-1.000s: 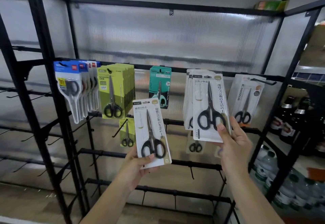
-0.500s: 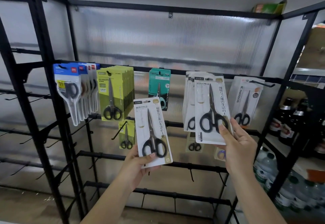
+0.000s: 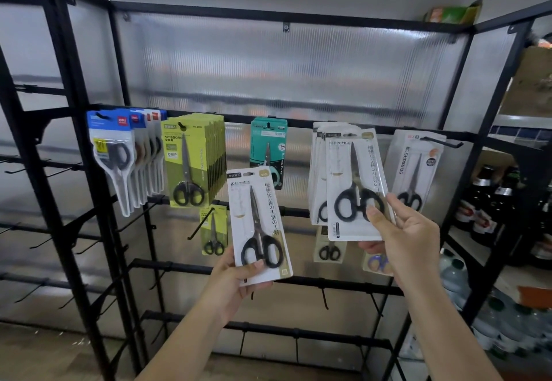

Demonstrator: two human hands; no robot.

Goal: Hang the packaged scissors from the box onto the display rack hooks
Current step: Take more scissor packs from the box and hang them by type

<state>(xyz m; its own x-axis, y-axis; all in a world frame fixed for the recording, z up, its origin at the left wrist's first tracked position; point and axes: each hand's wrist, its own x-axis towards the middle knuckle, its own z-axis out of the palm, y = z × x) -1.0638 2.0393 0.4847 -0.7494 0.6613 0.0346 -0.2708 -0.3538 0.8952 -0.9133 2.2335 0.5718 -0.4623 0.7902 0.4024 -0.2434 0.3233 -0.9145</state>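
Between the thumb and fingers of the left hand [image 3: 236,283] a white scissors pack [image 3: 259,225] stands nearly upright, pinched at its lower edge with the thumb lying across the black handles, held in front of the display rack [image 3: 298,210] and touching no hook. Up and to the right of that grip, the right hand [image 3: 409,240] pinches the bottom right corner of a second white pack [image 3: 355,185] of the same kind, thumb on its front over the handle loops and fingers behind; this pack sits at the front of a row of matching white packs [image 3: 318,171] on the top rail, though whether its hole is fully on the hook cannot be told. Just right of the right hand hangs a grey-white pack marked SCISSORS [image 3: 416,171] under a bare hook [image 3: 442,142]. Above the left hand's pack a teal pack [image 3: 268,147] hangs from the same rail, partly hidden behind it. Left of that grip a thick row of yellow-green packs [image 3: 191,161] hangs, and further left a row of blue-topped packs [image 3: 119,153]. Directly beside the left thumb, one rail lower, a small yellow-green pack [image 3: 212,231] hangs alone; below the right hand's pack a small tan pack [image 3: 328,244] and another with blue handles [image 3: 378,262] show. Far to the right, dark bottles [image 3: 490,201] stand on a neighbouring shelf.
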